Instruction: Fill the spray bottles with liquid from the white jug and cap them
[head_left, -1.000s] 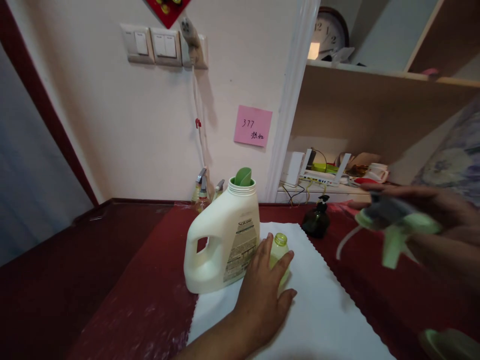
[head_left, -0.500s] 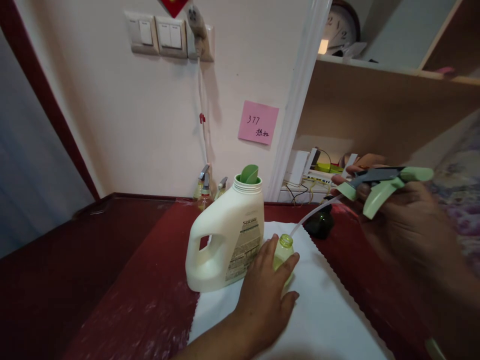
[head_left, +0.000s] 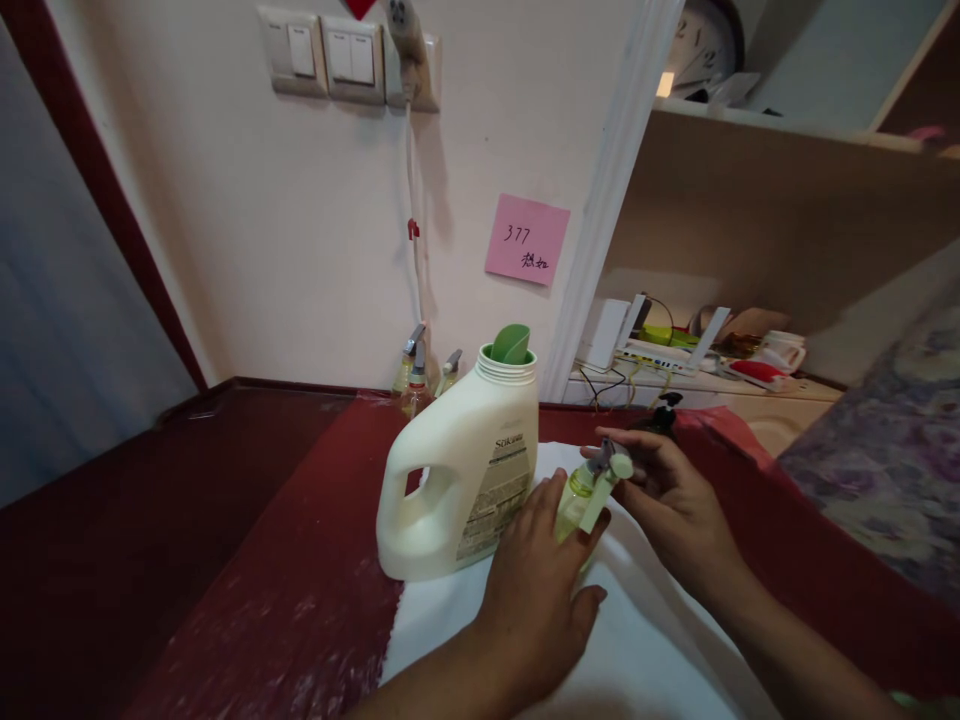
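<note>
My left hand (head_left: 532, 590) is wrapped round a small clear bottle (head_left: 571, 508) with yellowish liquid, which stands on a white cloth (head_left: 637, 640). My right hand (head_left: 667, 500) grips the green and grey spray head (head_left: 607, 478), which now sits at the bottle's neck; whether its threads are engaged I cannot tell. Its dip tube is out of sight. Just left of the bottle stands a big cream jug (head_left: 457, 480) with a side handle and no cap, a green pour spout (head_left: 511, 345) showing in its mouth.
Several small spray bottles (head_left: 416, 385) stand against the wall behind the jug. A dark pump bottle (head_left: 664, 412) is behind my right hand. On the shelf at right are a white router (head_left: 660, 355) and cables. A pink note (head_left: 529, 240) hangs on the wall.
My right hand has brought the spray head down and left onto the bottle's neck, and the tube has gone from view. My left hand stays round the bottle. The view has shifted slightly.
</note>
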